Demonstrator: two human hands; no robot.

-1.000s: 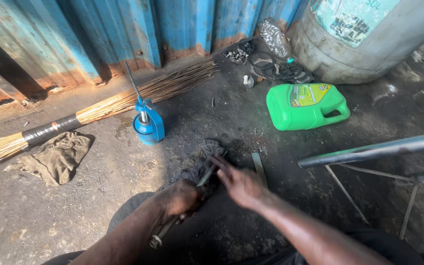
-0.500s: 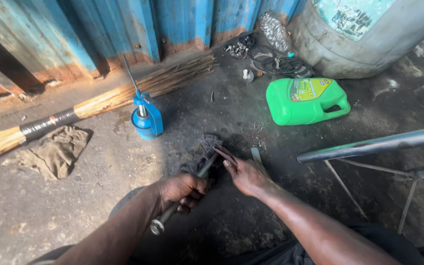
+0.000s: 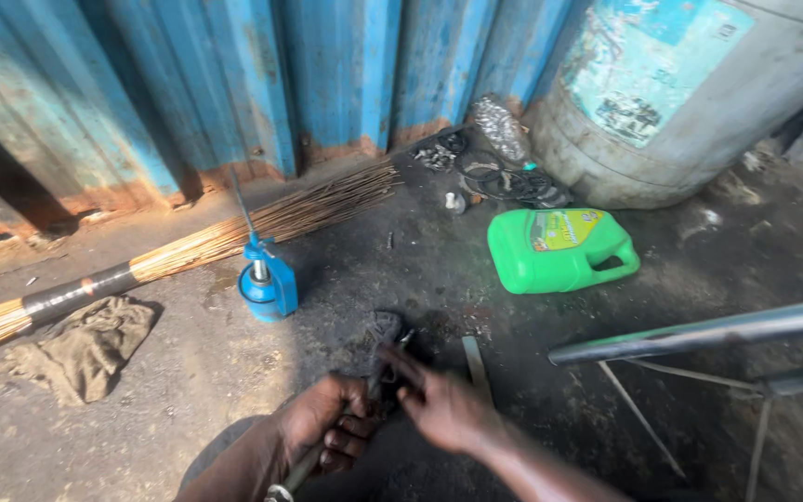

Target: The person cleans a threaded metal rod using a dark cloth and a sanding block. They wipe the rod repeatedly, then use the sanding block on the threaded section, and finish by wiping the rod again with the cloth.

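Now the left hand (image 3: 327,423) stays clamped on the long metal tool (image 3: 346,423), while the right hand (image 3: 443,409), fingers loosely curled, has drawn in beside that grip, over the oily floor (image 3: 188,372).

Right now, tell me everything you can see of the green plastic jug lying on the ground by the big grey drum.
The green plastic jug lies on its side on the dark, grimy ground, its moulded handle loop at the right end. A yellow and green label faces up. It looks intact; no cap shows, and its fill level cannot be seen. It sits just in front of the large grey drum, near a tangle of black rings. Neither hand touches it.
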